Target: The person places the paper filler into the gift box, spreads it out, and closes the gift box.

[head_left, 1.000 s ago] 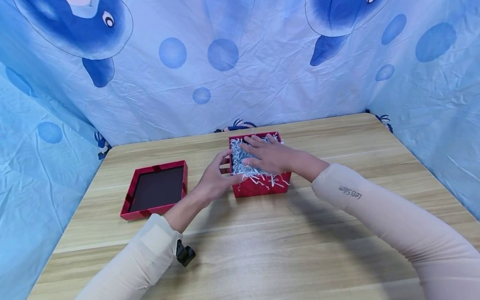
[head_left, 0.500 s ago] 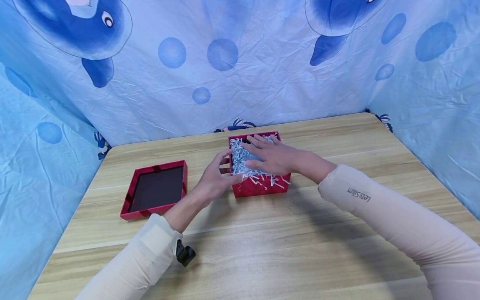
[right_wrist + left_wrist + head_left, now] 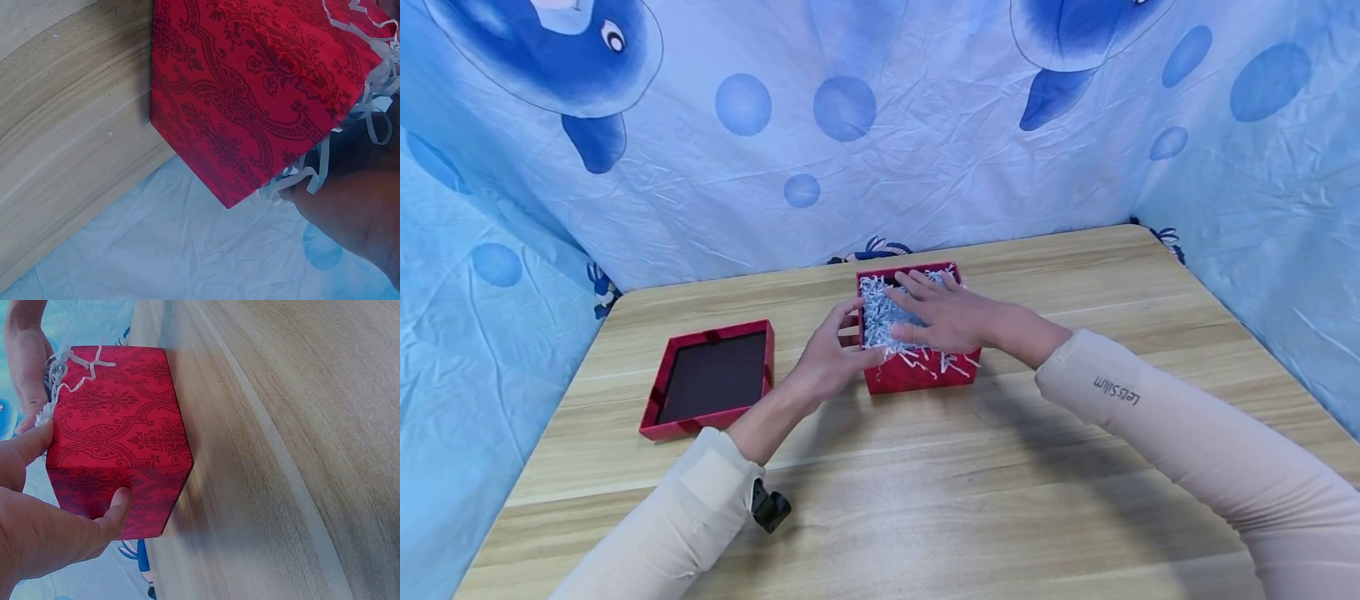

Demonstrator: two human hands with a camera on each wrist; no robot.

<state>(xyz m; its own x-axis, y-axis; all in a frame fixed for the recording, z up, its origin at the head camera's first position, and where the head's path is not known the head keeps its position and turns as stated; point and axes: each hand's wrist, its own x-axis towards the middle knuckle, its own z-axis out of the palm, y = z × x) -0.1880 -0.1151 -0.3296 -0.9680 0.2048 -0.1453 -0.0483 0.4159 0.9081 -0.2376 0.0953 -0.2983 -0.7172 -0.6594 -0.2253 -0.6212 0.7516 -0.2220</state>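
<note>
A red patterned gift box (image 3: 917,377) stands uncovered near the back of the table, filled with pale shredded paper (image 3: 878,312). Some strands hang over its front rim. My left hand (image 3: 827,362) holds the box at its front left corner, thumb by the front rim and fingers along the left side. In the left wrist view, one fingertip lies against the dark red floral wall (image 3: 119,425). Spread over the paper filling is my right hand (image 3: 951,318), palm down with straight fingers. What lies beneath the paper is hidden.
To the left lies the red box lid (image 3: 718,379), its dark inside facing up. The wooden table (image 3: 910,500) ends just behind the box at a blue dolphin-print curtain (image 3: 925,183). A black clip (image 3: 770,507) sits on the left sleeve.
My right hand has shifted slightly to the right over the shredded paper. The left hand, box and lid stay where they were.
</note>
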